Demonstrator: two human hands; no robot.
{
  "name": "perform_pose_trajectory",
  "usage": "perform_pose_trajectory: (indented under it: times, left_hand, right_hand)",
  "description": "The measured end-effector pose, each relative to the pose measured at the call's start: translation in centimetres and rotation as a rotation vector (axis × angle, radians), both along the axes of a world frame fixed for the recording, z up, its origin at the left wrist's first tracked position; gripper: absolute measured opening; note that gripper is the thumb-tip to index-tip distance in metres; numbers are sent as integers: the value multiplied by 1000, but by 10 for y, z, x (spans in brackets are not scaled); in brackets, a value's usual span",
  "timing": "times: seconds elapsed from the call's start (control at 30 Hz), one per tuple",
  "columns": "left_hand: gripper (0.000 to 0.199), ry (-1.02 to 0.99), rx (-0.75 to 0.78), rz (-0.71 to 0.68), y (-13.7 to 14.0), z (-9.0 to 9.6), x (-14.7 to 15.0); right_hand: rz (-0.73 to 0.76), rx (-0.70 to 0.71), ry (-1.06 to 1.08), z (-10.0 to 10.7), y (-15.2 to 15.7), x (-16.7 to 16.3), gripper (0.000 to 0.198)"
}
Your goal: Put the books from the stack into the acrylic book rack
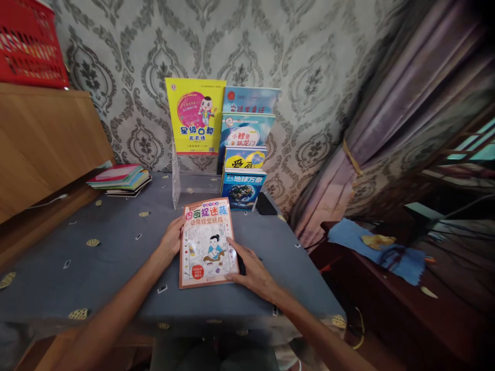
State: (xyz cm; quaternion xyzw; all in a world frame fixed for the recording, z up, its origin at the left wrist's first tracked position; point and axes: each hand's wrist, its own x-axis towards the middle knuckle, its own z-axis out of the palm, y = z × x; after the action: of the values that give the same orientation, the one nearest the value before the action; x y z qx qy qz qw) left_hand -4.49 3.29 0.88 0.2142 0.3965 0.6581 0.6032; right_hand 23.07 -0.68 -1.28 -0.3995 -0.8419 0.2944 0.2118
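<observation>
A children's picture book point(208, 242) with an orange border lies flat on the grey tablecloth point(116, 257). My left hand point(172, 238) grips its left edge near the top. My right hand point(253, 270) rests on its right edge lower down, fingers spread over the cover. Behind it a clear tiered display stand point(181, 183) leans at the wall, holding a yellow book point(196, 116) on the left and three blue books point(245, 139) stepped on the right, with another blue book point(243, 189) at the bottom.
A stack of thin books point(120, 179) lies at the table's back left. A dark phone point(266, 203) sits right of the stand. A wooden cabinet point(42, 139) with a red basket point(29, 44) stands left. Curtains point(386, 129) and a dark side table with a blue cloth point(379, 250) are on the right.
</observation>
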Motion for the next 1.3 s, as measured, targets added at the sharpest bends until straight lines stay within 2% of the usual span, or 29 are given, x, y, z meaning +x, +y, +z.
perform_pose_trajectory:
  times: [0.1,0.33,0.47,0.63,0.77,0.9,1.07,1.2,1.3]
  left_hand:
    - [13,0,49,-15,-1,1,0]
    - [18,-28,104,-25,-1,-1,-6]
    - [19,-49,117,-46,1,-3,-8]
    - [22,-141,65,-155,0,-4,-4]
    - [30,-199,48,-212,-1,0,-3]
    - [36,-224,62,-195,-3,9,-4]
    - [39,-214,65,-131,-6,16,-4]
    - [49,-143,103,-153,-8,16,-3]
    - [51,-114,167,-126,-9,15,-1]
  right_hand:
    - [-5,-67,146,2,-2,-3,90]
    - [24,-112,439,5,-12,-16,66]
    - [84,-307,613,11,-17,-28,74]
    - [204,-614,853,11,-18,-46,80]
    - [186,-669,915,7,-12,-53,75]
    - [130,-597,823,6,-5,-50,67]
    - [68,-312,599,7,3,-45,63]
    - [9,-56,490,2,10,-48,73]
    - [-30,0,472,-2,17,-54,81]
